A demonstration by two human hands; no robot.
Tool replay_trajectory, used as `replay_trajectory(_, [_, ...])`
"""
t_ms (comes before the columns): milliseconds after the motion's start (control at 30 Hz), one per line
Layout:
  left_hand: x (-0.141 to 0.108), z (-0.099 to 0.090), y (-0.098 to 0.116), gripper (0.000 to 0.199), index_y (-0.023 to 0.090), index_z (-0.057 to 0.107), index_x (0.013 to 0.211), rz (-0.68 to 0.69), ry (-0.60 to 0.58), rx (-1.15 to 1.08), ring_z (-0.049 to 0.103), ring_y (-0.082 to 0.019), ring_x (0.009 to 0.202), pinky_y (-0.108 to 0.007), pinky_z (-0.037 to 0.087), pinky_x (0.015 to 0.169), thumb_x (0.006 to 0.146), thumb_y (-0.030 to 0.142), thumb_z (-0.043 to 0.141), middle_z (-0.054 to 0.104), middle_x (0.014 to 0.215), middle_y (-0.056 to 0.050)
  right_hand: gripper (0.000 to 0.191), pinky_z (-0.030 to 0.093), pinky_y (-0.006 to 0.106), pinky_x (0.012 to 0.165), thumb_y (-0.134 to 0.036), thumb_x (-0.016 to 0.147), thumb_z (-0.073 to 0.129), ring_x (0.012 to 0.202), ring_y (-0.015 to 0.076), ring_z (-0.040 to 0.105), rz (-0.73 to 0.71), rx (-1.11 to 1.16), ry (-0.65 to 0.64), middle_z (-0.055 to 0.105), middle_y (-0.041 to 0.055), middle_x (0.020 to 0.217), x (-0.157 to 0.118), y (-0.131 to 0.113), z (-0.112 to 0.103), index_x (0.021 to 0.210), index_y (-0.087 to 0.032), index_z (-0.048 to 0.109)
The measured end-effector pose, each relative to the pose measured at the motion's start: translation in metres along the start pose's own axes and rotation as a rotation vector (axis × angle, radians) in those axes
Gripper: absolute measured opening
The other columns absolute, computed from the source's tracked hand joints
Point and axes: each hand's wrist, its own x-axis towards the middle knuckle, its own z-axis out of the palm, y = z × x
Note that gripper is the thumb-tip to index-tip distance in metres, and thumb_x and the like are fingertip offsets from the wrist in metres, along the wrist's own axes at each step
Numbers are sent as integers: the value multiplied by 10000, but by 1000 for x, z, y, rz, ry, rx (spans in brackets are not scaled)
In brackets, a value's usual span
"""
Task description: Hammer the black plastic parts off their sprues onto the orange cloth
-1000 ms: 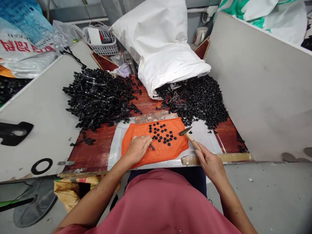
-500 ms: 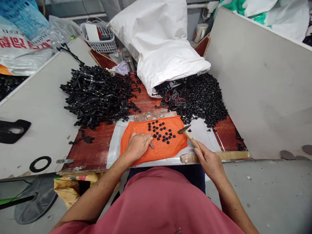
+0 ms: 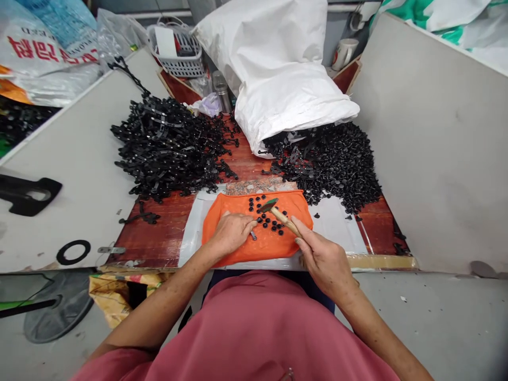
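My right hand (image 3: 323,254) is closed around the wooden handle of a small hammer (image 3: 282,218), whose dark head hangs over the black round pieces (image 3: 274,226) on the orange cloth (image 3: 238,254). Resting at the cloth's left part, my left hand (image 3: 235,233) has its fingers pressed together round a small metal rod (image 3: 253,235), whose end sticks out below them. One black piece is right at the left fingertips. Several others lie scattered to the right, some hidden by the hammer.
A heap of black linked parts (image 3: 170,148) is at the back left. Small black pieces (image 3: 341,164) spill from a white sack (image 3: 293,100) at the back right. Grey panels (image 3: 432,143) flank the red table (image 3: 169,233). A stone slab (image 3: 260,186) borders the cloth.
The hammer and my right hand have moved left, bringing its head from the cloth's right edge to over the black pieces. The whole view has shifted slightly.
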Motion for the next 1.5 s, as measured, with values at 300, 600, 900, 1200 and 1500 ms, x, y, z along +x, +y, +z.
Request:
replay_trajectory(300, [0, -4, 2, 420, 185, 718, 817, -31, -47, 18, 704, -243, 939, -326, 404, 820, 1058, 360, 421, 785, 953, -83, 545, 555, 280, 696, -267, 1070, 419, 769, 194, 733, -27, -211, -79, 772, 59, 997, 3, -9, 3, 1612, -303, 381])
replay_trajectory(600, [-2, 3, 5, 432, 181, 725, 872, -51, -29, 77, 710, -263, 978, -358, 411, 858, 1066, 378, 393, 784, 981, -94, 520, 537, 272, 695, -286, 1078, 418, 815, 190, 737, -49, -163, -74, 779, 42, 1003, 6, -7, -5, 1598, -293, 398])
replay_trajectory(900, [-1, 0, 5, 453, 191, 733, 887, -71, -56, 90, 724, -262, 951, -349, 443, 838, 1066, 408, 378, 792, 971, -95, 534, 533, 264, 700, -277, 1077, 410, 790, 190, 728, -33, -178, -66, 770, 52, 973, 7, -5, -2, 1609, -295, 386])
replay_trajectory(1200, [-2, 6, 5, 439, 196, 706, 856, -83, -39, 84, 722, -273, 944, -376, 445, 842, 1059, 403, 377, 788, 958, -94, 533, 525, 275, 691, -290, 1076, 411, 806, 200, 728, 9, -183, -159, 774, 54, 996, 9, -8, -1, 1608, -317, 385])
replay_trajectory(1500, [-14, 0, 1, 337, 180, 588, 1211, -49, 14, -130, 696, -273, 1007, -417, 468, 928, 1050, 383, 373, 746, 1059, -99, 522, 539, 278, 697, -297, 1065, 447, 813, 210, 748, 41, -227, -256, 791, 53, 969, 17, -14, 2, 1586, -316, 423])
